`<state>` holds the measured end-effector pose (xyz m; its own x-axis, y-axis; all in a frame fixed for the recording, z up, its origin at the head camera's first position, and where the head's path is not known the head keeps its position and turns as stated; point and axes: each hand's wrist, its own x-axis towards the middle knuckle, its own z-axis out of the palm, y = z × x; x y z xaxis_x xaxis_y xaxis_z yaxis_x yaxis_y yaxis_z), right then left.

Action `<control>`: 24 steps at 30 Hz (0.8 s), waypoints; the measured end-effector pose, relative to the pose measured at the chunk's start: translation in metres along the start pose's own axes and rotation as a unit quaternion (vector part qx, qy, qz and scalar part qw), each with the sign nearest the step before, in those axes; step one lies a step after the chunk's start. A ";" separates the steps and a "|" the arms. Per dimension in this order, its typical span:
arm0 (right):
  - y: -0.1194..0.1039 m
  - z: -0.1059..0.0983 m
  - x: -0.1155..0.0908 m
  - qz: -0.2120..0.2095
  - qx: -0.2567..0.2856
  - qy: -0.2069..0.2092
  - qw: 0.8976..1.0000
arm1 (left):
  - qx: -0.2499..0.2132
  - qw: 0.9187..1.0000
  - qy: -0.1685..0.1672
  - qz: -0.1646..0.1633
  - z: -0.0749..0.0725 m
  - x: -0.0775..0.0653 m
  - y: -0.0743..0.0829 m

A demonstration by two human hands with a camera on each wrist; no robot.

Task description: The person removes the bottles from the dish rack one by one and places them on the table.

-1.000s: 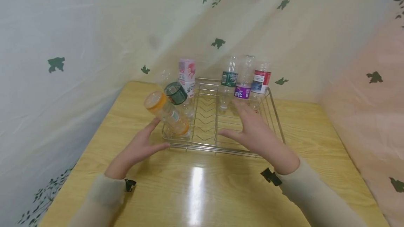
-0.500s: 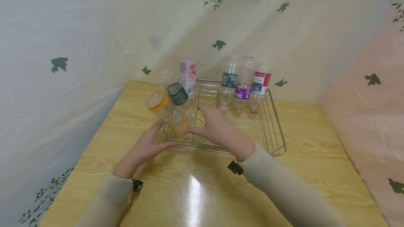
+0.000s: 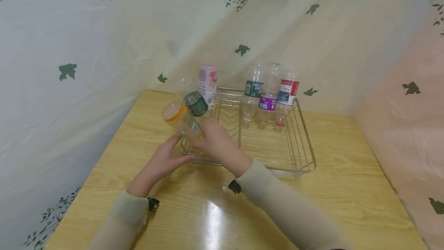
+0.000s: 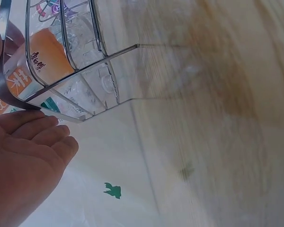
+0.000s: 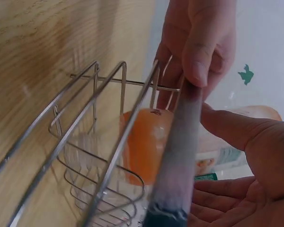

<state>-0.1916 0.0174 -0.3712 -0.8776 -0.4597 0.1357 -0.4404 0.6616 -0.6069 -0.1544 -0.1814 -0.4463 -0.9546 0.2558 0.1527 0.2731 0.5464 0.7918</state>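
Note:
A clear bottle with orange bands (image 3: 175,113) leans left in the near left part of a wire rack (image 3: 307,138). My right hand (image 3: 218,138) is at the bottle's right side. In the right wrist view, its thumb and fingers spread around the bottle without a plain grip; contact there is unclear. My left hand (image 3: 161,163) lies at the rack's front left corner, and the left wrist view shows its fingers (image 4: 42,130) fairly straight beside the rim. Behind the orange bottle stand a green-labelled bottle (image 3: 195,103) and a pink-labelled bottle (image 3: 208,82).
At the rack's back right stand bottles with a green label (image 3: 253,88), a purple label (image 3: 268,102) and a red label (image 3: 288,92). They appear upside down. The rack sits on a wooden table (image 3: 340,203) before a leaf-print cloth (image 3: 138,30).
My right hand has moved left across the rack, from near the purple-labelled bottle to the orange-banded bottle. My left hand has shifted only slightly. The bottles look unmoved.

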 end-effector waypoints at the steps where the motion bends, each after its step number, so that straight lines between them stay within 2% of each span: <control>1: 0.000 0.002 0.001 0.004 0.002 0.002 1.000 | -0.002 1.000 0.001 0.003 0.000 0.000 0.000; 8: 0.002 0.012 0.002 0.048 -0.004 -0.005 0.999 | 0.008 1.000 0.001 0.009 0.002 0.001 0.001; 12: 0.001 0.014 0.001 0.057 -0.023 -0.007 0.998 | 0.010 1.000 0.002 0.006 0.001 0.000 0.002; 17: 0.001 0.013 -0.001 0.042 -0.009 0.013 0.999 | 0.004 1.000 0.001 0.011 0.001 0.000 0.001; 24: -0.003 0.006 -0.004 0.007 0.017 0.050 0.999 | 0.001 1.000 -0.009 0.001 0.000 0.000 0.000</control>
<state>-0.1853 0.0139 -0.3744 -0.8991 -0.3875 0.2036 -0.4224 0.6460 -0.6358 -0.1542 -0.1810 -0.4461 -0.9518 0.2707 0.1439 0.2752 0.5477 0.7901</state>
